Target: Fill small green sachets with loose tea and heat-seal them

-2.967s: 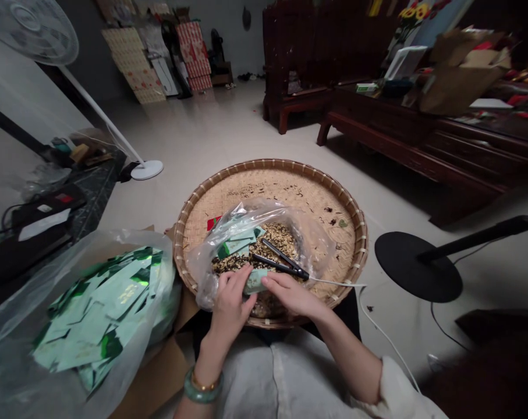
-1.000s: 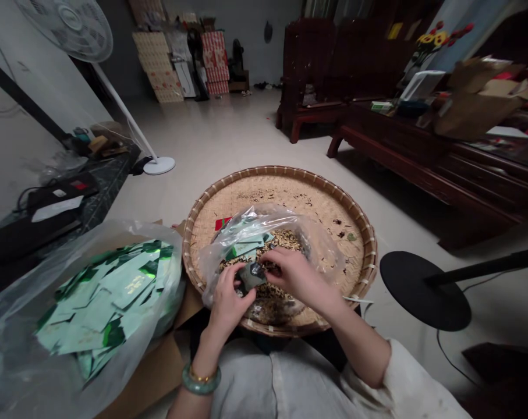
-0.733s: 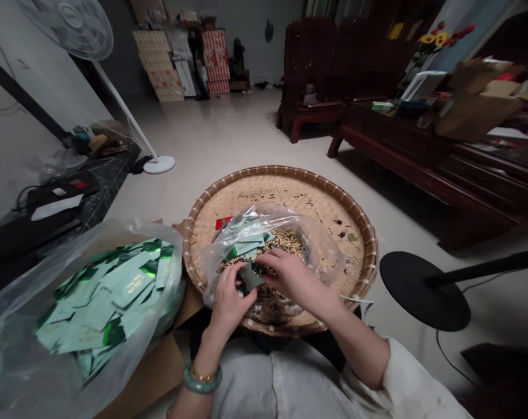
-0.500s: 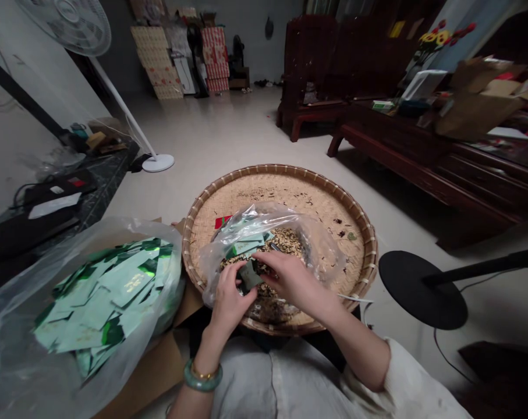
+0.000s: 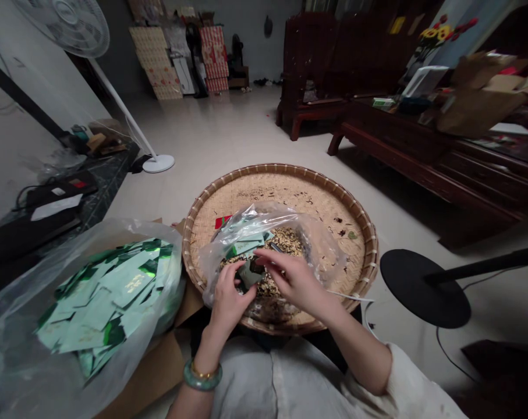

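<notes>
A round woven bamboo tray rests on my lap. In it lies an open clear plastic bag with loose tea-like bits and a few green sachets. My left hand pinches a small green sachet held open over the bag. My right hand hovers at the sachet's mouth, fingers curled together over the loose bits; what they hold is hidden.
A big clear bag of green sachets sits at my left on cardboard. A white fan stand is beyond it. A black round stand base lies at right on the floor. Dark wooden furniture lines the right side.
Three seconds ago both hands gripped a closed sachet beside a black tool lying in the bag. Since then the sachet's mouth has opened and my right hand has moved onto the loose bits.
</notes>
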A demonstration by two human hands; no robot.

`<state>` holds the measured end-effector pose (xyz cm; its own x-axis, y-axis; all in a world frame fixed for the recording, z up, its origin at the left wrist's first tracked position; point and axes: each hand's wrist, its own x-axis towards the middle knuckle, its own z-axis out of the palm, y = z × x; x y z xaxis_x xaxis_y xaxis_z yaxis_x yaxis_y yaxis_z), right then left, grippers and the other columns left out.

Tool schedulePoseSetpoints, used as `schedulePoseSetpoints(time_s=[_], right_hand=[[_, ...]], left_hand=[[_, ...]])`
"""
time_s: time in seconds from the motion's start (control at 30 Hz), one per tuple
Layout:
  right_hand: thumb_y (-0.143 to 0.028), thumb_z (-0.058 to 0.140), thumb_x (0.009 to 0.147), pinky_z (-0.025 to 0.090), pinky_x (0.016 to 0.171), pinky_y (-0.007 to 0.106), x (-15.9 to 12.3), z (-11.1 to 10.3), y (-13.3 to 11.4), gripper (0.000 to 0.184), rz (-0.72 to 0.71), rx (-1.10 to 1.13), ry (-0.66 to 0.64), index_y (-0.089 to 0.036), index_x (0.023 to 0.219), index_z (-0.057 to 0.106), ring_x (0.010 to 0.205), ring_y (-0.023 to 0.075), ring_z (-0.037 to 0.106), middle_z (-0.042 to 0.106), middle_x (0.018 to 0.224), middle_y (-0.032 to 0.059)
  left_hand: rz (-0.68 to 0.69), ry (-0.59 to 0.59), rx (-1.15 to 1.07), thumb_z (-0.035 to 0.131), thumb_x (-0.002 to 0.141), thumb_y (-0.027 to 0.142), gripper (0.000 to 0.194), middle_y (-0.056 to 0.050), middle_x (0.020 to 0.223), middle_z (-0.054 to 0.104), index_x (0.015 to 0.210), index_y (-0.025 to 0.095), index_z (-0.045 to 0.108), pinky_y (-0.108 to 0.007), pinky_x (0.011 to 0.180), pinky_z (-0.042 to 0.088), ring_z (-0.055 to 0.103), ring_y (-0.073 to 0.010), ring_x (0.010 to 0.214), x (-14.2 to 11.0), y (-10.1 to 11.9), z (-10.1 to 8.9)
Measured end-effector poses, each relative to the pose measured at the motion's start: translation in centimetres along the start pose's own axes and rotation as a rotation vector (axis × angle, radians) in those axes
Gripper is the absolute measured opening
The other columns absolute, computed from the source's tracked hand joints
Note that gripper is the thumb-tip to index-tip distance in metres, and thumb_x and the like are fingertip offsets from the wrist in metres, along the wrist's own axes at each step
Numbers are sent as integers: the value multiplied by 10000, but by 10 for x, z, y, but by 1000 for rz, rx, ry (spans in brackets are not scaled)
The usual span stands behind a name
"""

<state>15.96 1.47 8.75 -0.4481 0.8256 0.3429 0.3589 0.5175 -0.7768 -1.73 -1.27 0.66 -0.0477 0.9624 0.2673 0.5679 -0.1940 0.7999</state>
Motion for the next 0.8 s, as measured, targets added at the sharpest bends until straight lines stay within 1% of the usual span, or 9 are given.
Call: schedulePoseSetpoints(time_s=[0.07, 0.1, 0.17, 0.27, 0.37, 0.43, 0.5, 0.67, 0.8], right_hand=[[-111, 445, 878, 515, 841, 311, -2, -3, 8, 367, 64, -4, 56, -207, 1207, 577, 939, 160, 660, 696, 1055, 68], [-122, 454, 879, 512, 843, 318, -4, -5, 13, 350, 104, -28, 49, -206, 1191, 588, 942, 167, 659, 694, 1064, 72], [-129, 486, 866, 502, 848, 329, -10, -6, 26, 317, 178, -113, -47, -201, 1146, 618, 950, 187, 656, 691, 1074, 80], [-96, 551, 811, 482, 845, 333, -21, -3, 43, 309, 271, -288, -283, -176, 1095, 642, 961, 224, 645, 692, 1039, 95], [-107, 628, 750, 469, 849, 344, -29, 7, 52, 397, 344, -412, -386, -145, 1145, 610, 994, 261, 622, 655, 1075, 132], [-147, 672, 728, 463, 861, 344, -32, 16, 55, 468, 352, -438, -389, -140, 1186, 581, 1011, 265, 609, 622, 1110, 145], [-181, 677, 737, 457, 868, 335, -31, 25, 56, 472, 339, -442, -373, -147, 1196, 570, 1006, 253, 603, 608, 1106, 136], [-134, 594, 797, 458, 832, 302, -24, 35, 60, 257, 310, -376, -305, -162, 1048, 638, 941, 213, 614, 631, 1006, 91], [-106, 588, 797, 462, 843, 297, -22, 31, 63, 251, 261, -260, -192, -177, 1033, 641, 936, 190, 616, 658, 1004, 74]], left_hand=[[-4, 13, 1, 638, 704, 172, 437, -78, 1122, 572, 1126, 212, 534, -337, 741, 578, 587, -220, 1007, 0, -1, -3], [-8, 24, -1, 641, 706, 177, 427, -76, 1116, 574, 1120, 212, 538, -341, 750, 580, 592, -217, 997, -1, -1, -5], [-18, 45, -3, 649, 712, 198, 406, -73, 1099, 580, 1105, 210, 547, -345, 760, 581, 601, -213, 978, -1, -3, -9], [-26, 63, 14, 654, 721, 220, 393, -73, 1087, 583, 1100, 204, 552, -344, 763, 580, 608, -211, 961, 0, -5, -13], [-10, 54, 32, 649, 726, 217, 383, -72, 1084, 589, 1098, 205, 559, -333, 759, 576, 605, -209, 967, 1, -7, -15], [-1, 48, 42, 645, 728, 214, 380, -71, 1077, 595, 1100, 207, 565, -324, 749, 574, 602, -209, 972, 1, -6, -16], [2, 50, 50, 643, 729, 212, 382, -70, 1075, 601, 1104, 209, 568, -324, 746, 572, 602, -210, 973, 2, -6, -17], [-9, 54, 44, 643, 725, 203, 381, -71, 1082, 608, 1098, 213, 569, -331, 742, 571, 603, -220, 986, 1, -6, -19], [-31, 62, 40, 650, 719, 210, 380, -68, 1096, 613, 1092, 219, 580, -323, 740, 571, 612, -220, 983, 0, -7, -19]])
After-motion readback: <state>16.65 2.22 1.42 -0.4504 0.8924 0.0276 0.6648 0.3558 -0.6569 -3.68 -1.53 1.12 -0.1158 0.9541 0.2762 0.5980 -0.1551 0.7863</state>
